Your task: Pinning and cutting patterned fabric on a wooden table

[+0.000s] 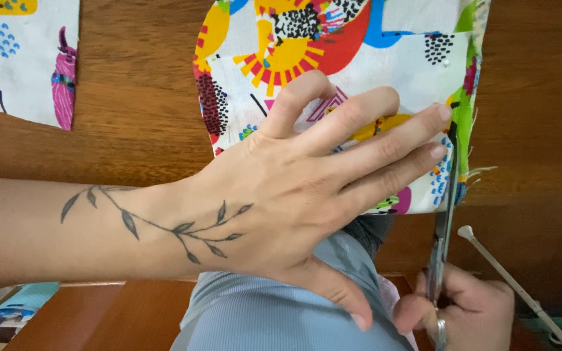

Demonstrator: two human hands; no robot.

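A brightly printed fabric piece (359,58) is pinned flat on the wooden table (138,130) by the left hand (294,195), fingers spread, while scissors (443,221) are gripped by the right hand (469,315) at its right edge.

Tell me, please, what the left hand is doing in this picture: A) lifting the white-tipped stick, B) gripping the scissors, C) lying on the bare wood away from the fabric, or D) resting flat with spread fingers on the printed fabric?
D: the left hand lies palm-down with fingers spread on the printed fabric, while the right hand works the scissors along its edge.
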